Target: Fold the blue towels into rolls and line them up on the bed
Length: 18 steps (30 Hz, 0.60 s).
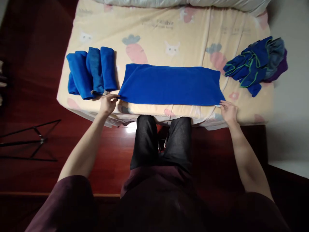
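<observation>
I noted my left hand (107, 103) and right hand (228, 111) pinching the 2 near corners of the flat, fleecy, rectangular blue towel (170, 84) beside tightly rolled blue towels (93, 72).

Both arms reach forward, spread wide, hands about level.
Left: bare left hand (108, 103) knuckles up, fingers curled in toward the thumb in a closed pinch. Right: bare right hand (228, 111) the same, fingertips drawn together. The bare left forearm (84, 145) and bare right forearm (246, 154) run nearly straight. Short maroon sleeves (67, 206) cover the upper arms.
</observation>
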{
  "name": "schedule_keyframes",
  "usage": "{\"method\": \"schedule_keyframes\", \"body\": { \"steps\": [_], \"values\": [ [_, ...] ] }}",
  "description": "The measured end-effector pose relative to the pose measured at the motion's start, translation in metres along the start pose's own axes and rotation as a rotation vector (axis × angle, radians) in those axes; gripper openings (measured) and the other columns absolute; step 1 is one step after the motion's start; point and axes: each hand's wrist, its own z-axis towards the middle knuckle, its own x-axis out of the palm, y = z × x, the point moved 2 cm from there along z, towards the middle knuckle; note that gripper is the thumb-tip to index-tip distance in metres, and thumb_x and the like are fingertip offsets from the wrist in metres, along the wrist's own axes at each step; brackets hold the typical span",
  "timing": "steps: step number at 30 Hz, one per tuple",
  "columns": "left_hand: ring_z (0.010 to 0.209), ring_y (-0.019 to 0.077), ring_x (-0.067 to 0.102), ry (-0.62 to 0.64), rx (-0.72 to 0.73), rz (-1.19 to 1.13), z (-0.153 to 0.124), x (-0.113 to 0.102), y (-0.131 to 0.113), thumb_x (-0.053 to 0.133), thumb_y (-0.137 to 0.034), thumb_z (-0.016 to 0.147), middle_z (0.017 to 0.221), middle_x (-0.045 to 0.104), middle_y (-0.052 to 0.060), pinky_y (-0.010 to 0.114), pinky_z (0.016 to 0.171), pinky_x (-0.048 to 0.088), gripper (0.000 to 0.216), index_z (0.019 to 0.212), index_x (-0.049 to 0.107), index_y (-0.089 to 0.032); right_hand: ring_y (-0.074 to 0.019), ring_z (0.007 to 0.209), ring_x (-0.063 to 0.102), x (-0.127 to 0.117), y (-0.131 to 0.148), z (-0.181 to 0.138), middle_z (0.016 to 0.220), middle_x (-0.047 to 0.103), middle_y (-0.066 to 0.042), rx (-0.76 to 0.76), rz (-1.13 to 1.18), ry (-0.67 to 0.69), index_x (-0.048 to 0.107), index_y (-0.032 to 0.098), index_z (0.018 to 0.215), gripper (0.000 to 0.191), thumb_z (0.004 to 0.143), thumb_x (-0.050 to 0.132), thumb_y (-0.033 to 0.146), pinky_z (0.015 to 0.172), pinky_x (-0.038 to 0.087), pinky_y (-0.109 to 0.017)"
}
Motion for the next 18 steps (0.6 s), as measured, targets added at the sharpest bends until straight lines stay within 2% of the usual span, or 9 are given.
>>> {"method": "schedule_keyframes", "body": {
  "steps": [4,6,10,13,15,18],
  "values": [
    [0.115,0.0259,0.061,0.12,0.153,0.126,-0.006,0.013,0.004,0.054,-0.015,0.088,0.12,0.072,0.012,0.044,0.102,0.05,0.023,0.101,0.073,-0.019,-0.0297,0.116,0.068,0.026,-0.015,-0.009,0.118,0.076,-0.017,-0.048,-0.051,0.095,0.074,0.018,0.093,0.022,0.088,0.054,0.011,0.111,0.052,-0.05],
    [0.118,0.0284,0.058,0.155,0.242,0.203,-0.005,0.014,-0.001,0.051,-0.017,0.09,0.12,0.07,0.013,0.047,0.104,0.048,0.024,0.1,0.073,-0.02,-0.0305,0.118,0.066,0.029,-0.021,-0.01,0.117,0.076,-0.015,-0.074,-0.087,0.075,0.074,0.02,0.095,0.022,0.09,0.053,0.014,0.11,0.052,-0.052],
    [0.105,0.0284,0.06,0.266,0.363,0.29,-0.003,0.015,-0.004,0.047,-0.02,0.095,0.108,0.07,0.014,0.045,0.098,0.05,0.028,0.101,0.074,-0.019,-0.0316,0.115,0.065,0.026,-0.025,-0.012,0.113,0.075,-0.014,-0.087,-0.133,0.05,0.074,0.021,0.097,0.025,0.091,0.051,0.016,0.107,0.053,-0.051],
    [0.099,0.0272,0.061,0.261,0.35,0.325,-0.01,0.013,0.005,0.044,-0.02,0.096,0.102,0.069,0.014,0.042,0.09,0.052,0.033,0.102,0.076,-0.017,-0.0318,0.109,0.066,0.019,-0.026,-0.018,0.108,0.075,-0.015,-0.059,-0.143,0.056,0.075,0.02,0.098,0.026,0.091,0.051,0.017,0.106,0.054,-0.05],
    [0.096,0.0272,0.062,0.247,0.295,0.357,-0.018,0.011,0.012,0.044,-0.021,0.096,0.097,0.069,0.014,0.04,0.084,0.053,0.034,0.101,0.077,-0.018,-0.031,0.106,0.068,0.016,-0.027,-0.025,0.107,0.075,-0.014,-0.045,-0.144,0.068,0.076,0.02,0.099,0.027,0.092,0.05,0.018,0.104,0.055,-0.047],
    [0.096,0.0279,0.064,0.293,0.213,0.384,-0.031,0.01,0.014,0.045,-0.016,0.093,0.096,0.07,0.014,0.039,0.081,0.052,0.034,0.104,0.078,-0.017,-0.0296,0.102,0.07,0.013,-0.028,-0.036,0.108,0.075,-0.014,-0.038,-0.161,0.107,0.077,0.02,0.098,0.028,0.094,0.05,0.021,0.101,0.056,-0.045]
  ]
}}
